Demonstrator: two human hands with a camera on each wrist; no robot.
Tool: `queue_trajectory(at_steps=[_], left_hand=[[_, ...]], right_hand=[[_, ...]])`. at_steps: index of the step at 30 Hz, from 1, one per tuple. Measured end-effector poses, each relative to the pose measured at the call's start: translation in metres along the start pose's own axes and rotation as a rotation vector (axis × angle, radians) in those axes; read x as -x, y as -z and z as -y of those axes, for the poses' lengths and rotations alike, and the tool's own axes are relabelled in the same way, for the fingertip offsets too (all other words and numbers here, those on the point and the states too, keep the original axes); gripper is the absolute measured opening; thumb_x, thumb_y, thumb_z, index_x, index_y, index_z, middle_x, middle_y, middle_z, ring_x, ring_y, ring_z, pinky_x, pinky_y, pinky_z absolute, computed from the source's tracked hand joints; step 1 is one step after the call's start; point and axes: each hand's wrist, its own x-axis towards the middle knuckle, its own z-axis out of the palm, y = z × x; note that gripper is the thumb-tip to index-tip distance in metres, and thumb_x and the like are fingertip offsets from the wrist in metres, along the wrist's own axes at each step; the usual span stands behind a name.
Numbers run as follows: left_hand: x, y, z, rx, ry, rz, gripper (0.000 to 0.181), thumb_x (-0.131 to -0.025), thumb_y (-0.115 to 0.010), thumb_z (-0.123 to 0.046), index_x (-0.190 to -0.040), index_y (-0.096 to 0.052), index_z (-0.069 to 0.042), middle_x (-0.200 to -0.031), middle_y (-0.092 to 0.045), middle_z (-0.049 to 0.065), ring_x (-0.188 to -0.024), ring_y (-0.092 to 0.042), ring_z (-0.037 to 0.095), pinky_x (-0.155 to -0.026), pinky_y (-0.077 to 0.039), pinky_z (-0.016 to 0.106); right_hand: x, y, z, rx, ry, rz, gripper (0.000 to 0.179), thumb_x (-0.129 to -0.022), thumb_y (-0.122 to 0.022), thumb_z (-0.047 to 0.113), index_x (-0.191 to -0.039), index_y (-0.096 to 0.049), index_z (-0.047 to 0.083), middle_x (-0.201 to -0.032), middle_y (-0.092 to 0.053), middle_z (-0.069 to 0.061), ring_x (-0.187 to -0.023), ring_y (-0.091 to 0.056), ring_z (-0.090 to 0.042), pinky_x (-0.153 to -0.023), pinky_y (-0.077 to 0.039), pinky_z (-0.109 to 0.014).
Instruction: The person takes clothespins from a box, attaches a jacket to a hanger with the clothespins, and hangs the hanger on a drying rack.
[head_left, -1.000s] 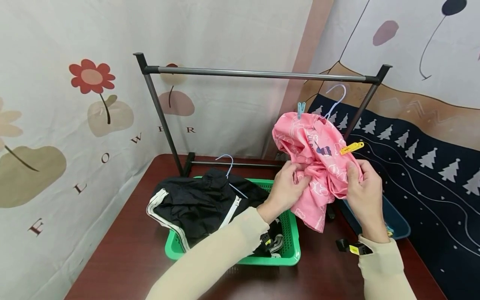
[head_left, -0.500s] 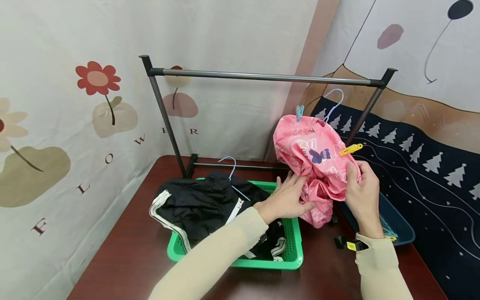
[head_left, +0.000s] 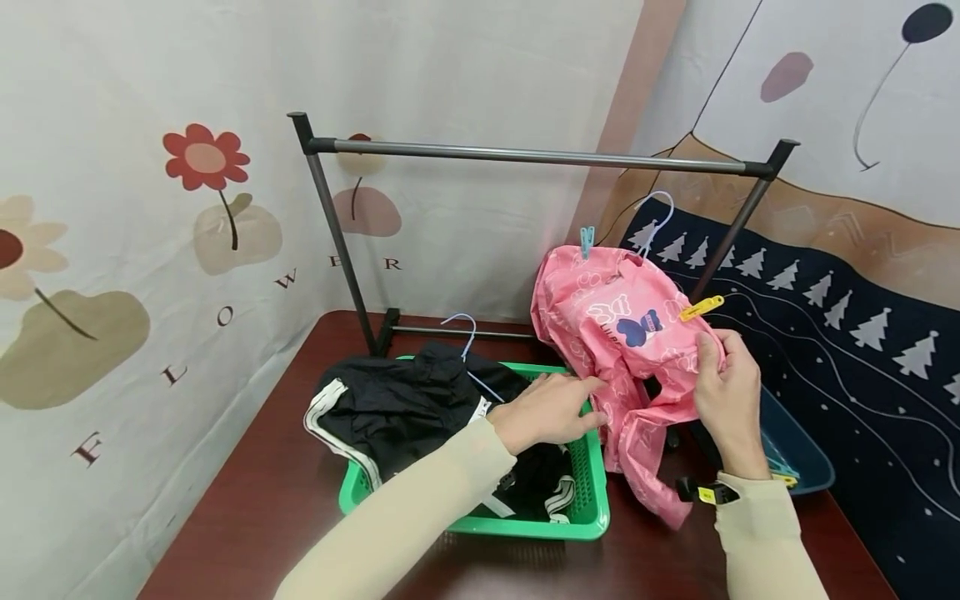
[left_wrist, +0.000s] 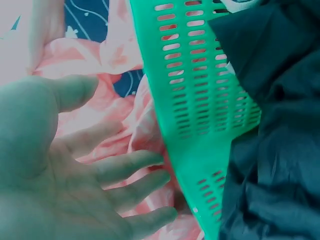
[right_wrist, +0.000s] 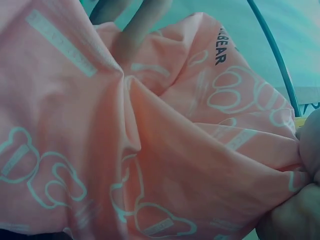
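One pink garment (head_left: 588, 312), carrying one hanger (head_left: 670, 208) and two clips (one blue (head_left: 587, 242), one yellow (head_left: 702, 308)), is held up at the right side of one green basket (head_left: 602, 500). Right hand (head_left: 729, 396): pinching the garment's edge below the yellow clip. Left hand (head_left: 551, 408): fingers spread, just beside the garment; contact cannot be told. One black garment (head_left: 397, 392), with a second hanger (head_left: 474, 329), lies in the basket.

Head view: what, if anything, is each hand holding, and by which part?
The right hand pinches the pink printed garment by its edge below the yellow clothespin; the left hand holds nothing.
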Motion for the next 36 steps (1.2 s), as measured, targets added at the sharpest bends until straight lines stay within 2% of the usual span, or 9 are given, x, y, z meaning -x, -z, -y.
queue_trajectory(at_steps=[3, 7, 13, 17, 21, 25, 27, 32, 36], left_hand=[[0.01, 0.006, 0.001, -0.024, -0.036, -0.029, 0.055, -0.119, -0.068, -0.042, -0.169, -0.061, -0.02, -0.159, -0.075, 0.002, -0.146, -0.071, 0.021, -0.127, -0.057, 0.046], [0.024, 0.014, 0.002, -0.067, -0.052, -0.036, 0.052, -0.12, -0.066, -0.042, -0.168, -0.063, -0.02, -0.17, -0.066, 0.004, -0.16, -0.061, 0.024, -0.133, -0.052, 0.045], [0.046, 0.026, 0.001, -0.154, -0.093, -0.046, 0.049, -0.12, -0.067, -0.043, -0.163, -0.068, -0.02, -0.167, -0.068, 0.005, -0.156, -0.064, 0.023, -0.131, -0.054, 0.044], [0.06, 0.035, 0.004, -0.176, -0.126, -0.081, 0.046, -0.119, -0.069, -0.042, -0.16, -0.071, -0.021, -0.163, -0.071, 0.004, -0.152, -0.067, 0.021, -0.128, -0.057, 0.045], [0.076, 0.043, 0.011, -0.176, -0.163, -0.131, 0.043, -0.119, -0.071, -0.04, -0.155, -0.074, -0.018, -0.158, -0.074, 0.005, -0.146, -0.072, 0.022, -0.124, -0.059, 0.047], [0.089, 0.05, 0.023, -0.182, -0.183, -0.162, 0.039, -0.119, -0.071, -0.037, -0.152, -0.076, -0.016, -0.155, -0.076, 0.007, -0.144, -0.074, 0.024, -0.123, -0.06, 0.048], [0.096, 0.053, 0.028, -0.185, -0.179, -0.173, 0.038, -0.118, -0.072, -0.036, -0.15, -0.077, -0.016, -0.155, -0.076, 0.008, -0.143, -0.074, 0.026, -0.123, -0.06, 0.049], [0.111, 0.058, 0.041, -0.2, -0.166, -0.21, 0.036, -0.117, -0.074, -0.033, -0.148, -0.078, -0.016, -0.152, -0.078, 0.009, -0.139, -0.076, 0.029, -0.119, -0.062, 0.05], [0.121, 0.063, 0.051, -0.184, -0.159, -0.26, 0.035, -0.116, -0.076, -0.033, -0.147, -0.079, -0.016, -0.151, -0.078, 0.008, -0.135, -0.077, 0.028, -0.116, -0.064, 0.052]], right_hand=[[0.001, 0.001, -0.002, 0.0, 0.017, -0.014, 0.04, -0.122, -0.063, 0.031, -0.131, -0.071, -0.008, -0.086, -0.049, 0.011, -0.077, -0.046, -0.006, -0.065, -0.035, -0.018], [0.001, 0.002, -0.004, 0.0, 0.067, -0.025, 0.04, -0.123, -0.062, 0.029, -0.13, -0.069, -0.01, -0.086, -0.048, 0.013, -0.076, -0.045, -0.004, -0.066, -0.034, -0.019], [-0.005, 0.002, -0.006, -0.018, 0.149, -0.055, 0.035, -0.122, -0.063, 0.021, -0.128, -0.067, -0.013, -0.086, -0.052, 0.01, -0.072, -0.045, 0.002, -0.064, -0.033, -0.016], [-0.009, 0.002, -0.008, -0.023, 0.202, -0.089, 0.028, -0.12, -0.065, 0.013, -0.127, -0.069, -0.014, -0.083, -0.05, 0.004, -0.07, -0.041, 0.005, -0.064, -0.03, -0.013], [-0.01, 0.002, -0.011, -0.023, 0.243, -0.123, 0.025, -0.118, -0.066, 0.008, -0.125, -0.07, -0.016, -0.08, -0.048, -0.003, -0.069, -0.037, 0.008, -0.064, -0.027, -0.01], [-0.013, 0.001, -0.009, -0.029, 0.282, -0.143, 0.028, -0.119, -0.064, 0.009, -0.124, -0.068, -0.018, -0.08, -0.051, -0.009, -0.071, -0.038, 0.012, -0.064, -0.028, -0.006], [-0.016, 0.002, -0.008, -0.023, 0.302, -0.138, 0.03, -0.12, -0.063, 0.011, -0.123, -0.067, -0.019, -0.08, -0.051, -0.008, -0.072, -0.039, 0.013, -0.065, -0.029, -0.006], [-0.024, 0.007, -0.005, -0.015, 0.33, -0.148, 0.03, -0.119, -0.067, 0.014, -0.123, -0.068, -0.016, -0.083, -0.051, 0.003, -0.072, -0.041, 0.014, -0.066, -0.032, -0.005], [-0.029, 0.011, -0.005, -0.006, 0.339, -0.147, 0.03, -0.118, -0.067, 0.012, -0.124, -0.068, -0.017, -0.083, -0.055, -0.005, -0.073, -0.041, 0.015, -0.067, -0.032, -0.004]])
